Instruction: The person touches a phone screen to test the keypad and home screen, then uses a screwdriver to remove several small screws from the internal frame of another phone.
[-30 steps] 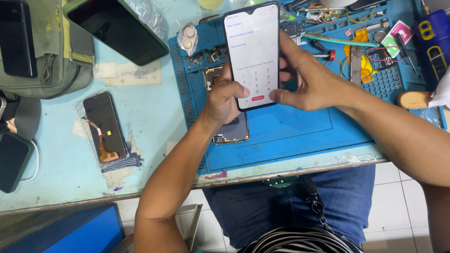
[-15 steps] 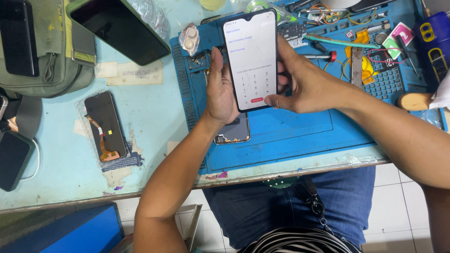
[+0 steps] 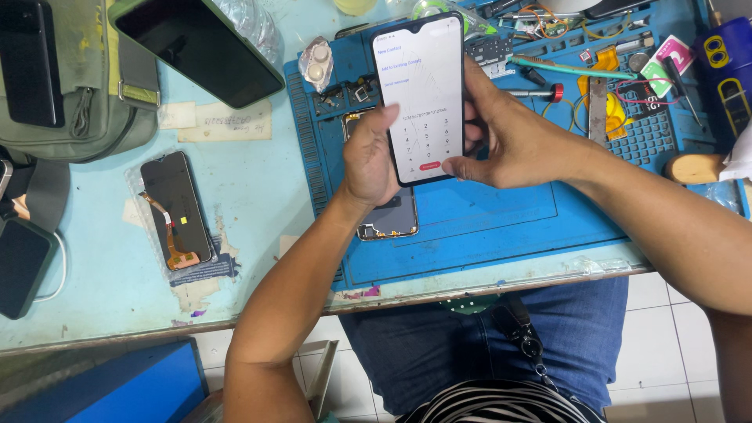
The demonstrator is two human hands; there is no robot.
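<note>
Both hands up over the blue repair mat (image 3: pixel 501 227), holding a lit smartphone (image 3: pixel 423 94) screen-up, white dial-pad screen showing. Left hand (image 3: pixel 372 157) has its fingers wrapped on the phone's left edge, thumb along the side; right hand (image 3: pixel 517 137) grips the right edge from behind, fingers closed around it, thumb tip at the lower right of the screen. Under the phone, flat on the mat, an opened phone body (image 3: pixel 388 215), partly hidden by the left hand. Mat sits on a pale blue counter (image 3: pixel 258 180) with worn, chipped paint near the front edge. Mat's top right is cluttered: tweezers, screwdriver (image 3: pixel 533 92), orange flex parts, small screws in the tray grid. Left of the mat: a spare display panel with flex cable (image 3: pixel 176 211) on a plastic sleeve, a large dark tablet (image 3: pixel 196 47) tilted at top, an olive bag (image 3: pixel 70 86), a dark phone (image 3: pixel 19 266) at the far left edge. Floor below is white tile (image 3: pixel 666 329); blue jeans (image 3: pixel 486 337) in view under the counter edge.
</note>
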